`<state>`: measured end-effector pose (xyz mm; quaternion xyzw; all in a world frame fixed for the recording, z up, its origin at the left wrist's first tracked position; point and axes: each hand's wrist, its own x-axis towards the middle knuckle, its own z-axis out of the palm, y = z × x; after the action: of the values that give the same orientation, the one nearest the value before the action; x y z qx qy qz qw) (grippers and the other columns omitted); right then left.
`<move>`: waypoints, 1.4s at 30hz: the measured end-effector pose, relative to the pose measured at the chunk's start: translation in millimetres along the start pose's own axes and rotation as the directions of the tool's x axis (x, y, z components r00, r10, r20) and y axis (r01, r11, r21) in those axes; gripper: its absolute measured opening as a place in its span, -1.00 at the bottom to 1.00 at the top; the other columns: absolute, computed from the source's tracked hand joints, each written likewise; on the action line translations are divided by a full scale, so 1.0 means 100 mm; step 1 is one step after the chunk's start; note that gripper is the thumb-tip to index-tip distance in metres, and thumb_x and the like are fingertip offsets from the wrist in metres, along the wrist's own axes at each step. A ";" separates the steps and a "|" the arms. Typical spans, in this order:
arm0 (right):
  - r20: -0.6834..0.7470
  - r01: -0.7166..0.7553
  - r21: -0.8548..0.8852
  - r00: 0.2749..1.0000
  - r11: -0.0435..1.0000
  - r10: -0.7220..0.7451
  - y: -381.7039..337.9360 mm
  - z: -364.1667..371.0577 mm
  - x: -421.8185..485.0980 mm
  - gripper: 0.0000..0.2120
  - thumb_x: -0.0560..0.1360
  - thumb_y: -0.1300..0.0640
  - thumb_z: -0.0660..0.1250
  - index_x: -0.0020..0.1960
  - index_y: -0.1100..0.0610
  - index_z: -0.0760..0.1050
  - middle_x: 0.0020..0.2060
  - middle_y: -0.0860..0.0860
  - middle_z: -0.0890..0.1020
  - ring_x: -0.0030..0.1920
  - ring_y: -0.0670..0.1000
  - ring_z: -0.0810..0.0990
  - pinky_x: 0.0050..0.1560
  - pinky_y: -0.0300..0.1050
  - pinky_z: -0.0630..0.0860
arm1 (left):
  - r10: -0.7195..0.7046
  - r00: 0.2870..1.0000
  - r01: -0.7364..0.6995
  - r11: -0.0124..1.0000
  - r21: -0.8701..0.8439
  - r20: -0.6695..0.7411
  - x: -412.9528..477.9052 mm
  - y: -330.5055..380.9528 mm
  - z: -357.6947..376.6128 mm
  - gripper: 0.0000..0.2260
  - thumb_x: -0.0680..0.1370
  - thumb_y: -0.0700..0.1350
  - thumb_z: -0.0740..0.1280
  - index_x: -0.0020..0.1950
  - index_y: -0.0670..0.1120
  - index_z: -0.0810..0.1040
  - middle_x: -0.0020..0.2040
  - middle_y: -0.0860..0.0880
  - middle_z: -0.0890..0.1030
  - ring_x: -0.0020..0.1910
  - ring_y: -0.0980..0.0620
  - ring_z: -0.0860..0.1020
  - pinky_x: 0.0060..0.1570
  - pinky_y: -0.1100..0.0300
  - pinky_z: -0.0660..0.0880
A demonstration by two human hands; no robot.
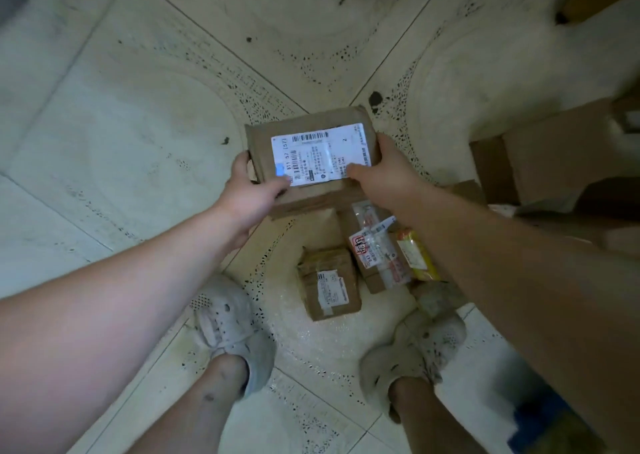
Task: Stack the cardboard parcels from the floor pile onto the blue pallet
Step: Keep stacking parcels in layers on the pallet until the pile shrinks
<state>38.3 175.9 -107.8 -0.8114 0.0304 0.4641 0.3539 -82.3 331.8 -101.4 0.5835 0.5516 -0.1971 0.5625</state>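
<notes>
A flat cardboard parcel [311,124] is held up over the tiled floor [104,124], in front of the person. It is gripped at both short ends. The left hand [249,190] is closed on the left end, with the thumb on top by the corner of the white label [318,156]. The right hand [388,169] is closed on the right end, with the thumb laid on the label. The fingers below are hidden. The parcel looks small and thin, so it is judged to be light. The cardboard looks stiff, but its edges are a bit bent, so it could be squashed if squeezed hard. The label looks shiny and may be slippery, so the bare cardboard ends are the better places to be held. The wide face with the label is turned up. The long side runs from left to right, with the right end tipped a little farther away. More parcels are seen on the floor below: a small brown parcel [329,284] and a taped parcel [377,256] just beside it. A blurred blue shape [540,419] is seen low on the right; whether it is the pallet cannot be told.
</notes>
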 end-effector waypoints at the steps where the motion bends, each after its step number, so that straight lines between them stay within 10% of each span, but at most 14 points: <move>1: -0.029 0.010 0.025 1.000 1.000 -0.009 -0.14 -0.04 -0.18 -0.49 0.51 0.14 0.35 0.41 0.03 0.29 0.25 0.04 0.49 0.10 0.00 0.53 -0.09 -0.23 0.49 | 0.030 1.000 -0.030 1.000 -0.002 -0.007 -0.21 0.11 -0.11 -0.26 0.43 0.06 0.41 0.49 0.22 0.07 0.25 -0.04 0.48 0.11 -0.03 0.52 0.00 0.15 0.46; 8: -0.216 0.055 0.150 0.976 0.987 -0.022 -1.21 -0.40 -1.97 -0.26 0.44 0.01 0.38 0.52 -0.16 0.08 0.40 -0.01 0.35 0.31 0.03 0.44 0.32 0.14 0.43 | 0.270 0.961 -0.269 0.963 -0.031 0.058 -1.75 1.07 -0.90 -0.41 0.55 -0.08 0.34 0.46 0.24 0.13 0.26 0.14 0.51 0.20 -0.03 0.54 0.27 -0.12 0.42; 19: -0.461 0.234 0.457 0.887 0.858 0.004 -1.79 -1.05 -4.75 -0.31 0.43 -0.17 0.37 0.45 -0.31 0.08 0.25 -0.17 0.48 0.19 -0.02 0.56 0.18 0.11 0.55 | 0.514 0.779 -0.566 0.823 0.052 0.359 -4.41 2.18 -1.39 -0.51 0.64 -0.11 0.18 0.53 0.14 0.10 0.21 0.05 0.53 -0.03 0.09 0.56 0.02 0.13 0.47; 24: -0.532 0.320 0.506 0.846 0.801 -0.002 -1.43 -1.48 -5.70 -0.38 0.48 -0.15 0.36 0.45 -0.21 0.14 0.21 -0.12 0.51 0.17 -0.03 0.56 0.22 0.11 0.53 | 0.617 0.644 -0.725 0.681 0.102 0.452 -5.50 2.18 -1.02 -0.49 0.63 -0.09 0.19 0.54 0.14 0.10 0.28 -0.08 0.53 0.05 -0.12 0.58 0.00 0.04 0.53; 32: -0.741 0.406 0.478 0.663 0.779 0.109 -0.20 -2.24 -7.49 -0.42 0.38 -0.23 0.34 0.34 -0.33 0.21 0.11 -0.09 0.60 0.04 0.01 0.64 0.05 0.11 0.61 | 0.631 0.379 -0.874 0.485 0.037 0.677 -7.15 1.63 0.19 -0.33 0.54 -0.03 0.37 0.53 0.16 0.07 0.18 0.02 0.55 -0.04 0.13 0.56 -0.13 0.22 0.47; 42: -0.821 0.510 0.534 0.505 0.675 0.268 1.05 -2.62 -9.07 -0.44 0.55 -0.03 0.34 0.47 -0.08 0.19 0.10 0.01 0.60 -0.02 0.02 0.64 -0.08 -0.06 0.62 | 0.491 0.257 -0.896 0.445 0.014 0.833 -8.64 1.05 1.37 -0.55 0.62 0.02 0.22 0.44 0.33 0.16 0.07 0.09 0.60 -0.05 0.05 0.62 -0.06 -0.01 0.58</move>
<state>-323.9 -313.6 620.7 -0.7168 0.3176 -0.0802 0.6155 -209.5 -127.2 639.8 0.7573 -0.1291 -0.2610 0.5846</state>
